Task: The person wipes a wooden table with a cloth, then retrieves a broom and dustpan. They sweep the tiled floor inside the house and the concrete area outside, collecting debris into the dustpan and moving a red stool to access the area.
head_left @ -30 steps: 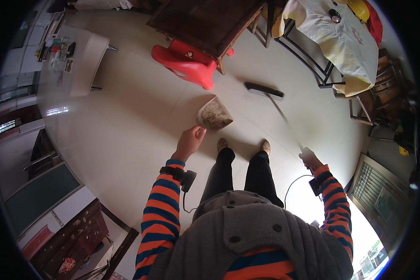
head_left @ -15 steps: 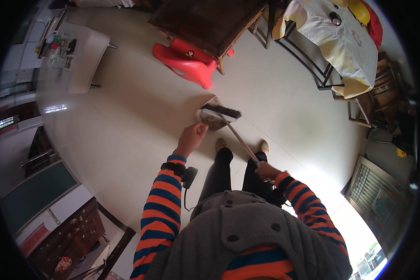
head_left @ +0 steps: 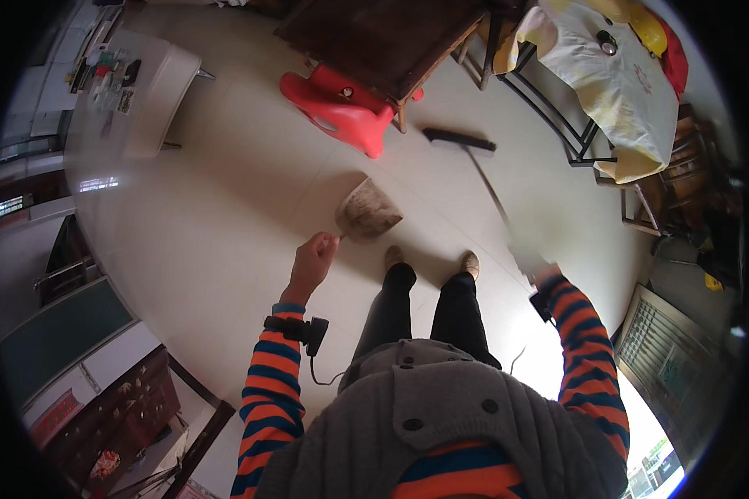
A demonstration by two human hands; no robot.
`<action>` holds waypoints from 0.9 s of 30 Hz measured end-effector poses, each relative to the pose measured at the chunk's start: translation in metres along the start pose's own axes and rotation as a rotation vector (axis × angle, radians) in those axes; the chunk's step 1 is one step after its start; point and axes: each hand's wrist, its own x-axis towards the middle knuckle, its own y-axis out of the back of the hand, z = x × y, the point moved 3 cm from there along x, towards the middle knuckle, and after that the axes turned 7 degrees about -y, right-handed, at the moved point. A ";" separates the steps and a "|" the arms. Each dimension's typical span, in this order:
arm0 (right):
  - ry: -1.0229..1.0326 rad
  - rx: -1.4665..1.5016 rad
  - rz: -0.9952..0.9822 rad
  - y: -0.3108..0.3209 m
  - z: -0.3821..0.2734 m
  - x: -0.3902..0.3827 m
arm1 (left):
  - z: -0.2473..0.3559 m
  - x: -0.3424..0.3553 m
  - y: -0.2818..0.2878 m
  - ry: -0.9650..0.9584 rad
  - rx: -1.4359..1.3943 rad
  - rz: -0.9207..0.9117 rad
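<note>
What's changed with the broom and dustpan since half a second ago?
The right hand swung the broom from over the dustpan, rightward and forward. The left hand and dustpan shifted slightly left. Both hands kept hold; the red plastic seat stayed put.

Pale, glossy floor stretching right across the room, a dark wooden table up top, a cloth-draped table to its right on black metal legs, a brown wooden chair just beside it, and bright light blazing at lower right!
</note>
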 end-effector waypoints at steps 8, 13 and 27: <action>-0.059 -0.743 0.123 -0.173 -0.002 0.012 | -0.029 0.008 0.010 0.067 -0.007 0.017; -0.036 -0.319 -0.411 -0.186 0.010 -0.030 | -0.040 0.002 0.013 0.090 -0.012 0.020; -0.059 -0.263 -0.116 -0.068 -0.030 -0.080 | -0.078 -0.066 0.044 0.150 -0.074 0.136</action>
